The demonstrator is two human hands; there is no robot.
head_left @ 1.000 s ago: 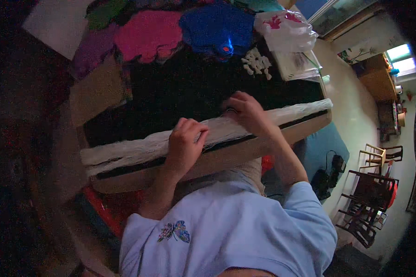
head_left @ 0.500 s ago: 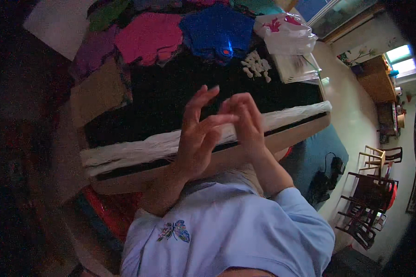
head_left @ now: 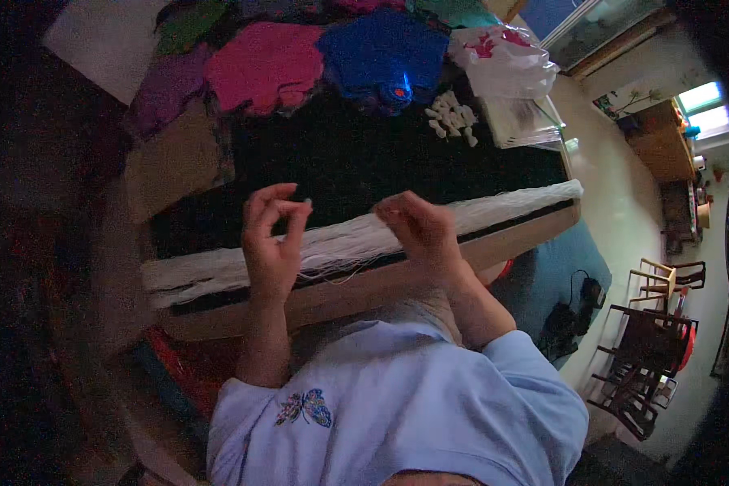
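My left hand (head_left: 270, 247) is raised over the near side of the table, thumb and forefinger pinched together; anything between them is too fine to make out. To its right, my right hand (head_left: 424, 228) also has its fingers pressed together, slightly blurred, and what it might hold is hidden. The two hands are well apart. Under them, a long bundle of white thread (head_left: 510, 209) lies along the table's near edge. A few loose strands (head_left: 350, 274) sag from it between my wrists.
On the black tabletop (head_left: 324, 162) lie small white pieces (head_left: 452, 119) in a heap. Pink (head_left: 266, 65) and blue (head_left: 381, 53) bundles sit at the back. A white plastic bag (head_left: 506, 65) stands back right; brown cardboard (head_left: 174, 166) lies left. Chairs (head_left: 652, 348) stand farther right.
My hands were close together with the fingers crossing in front of each other. The left has moved left and its fingertips have closed; the right has shifted slightly down.
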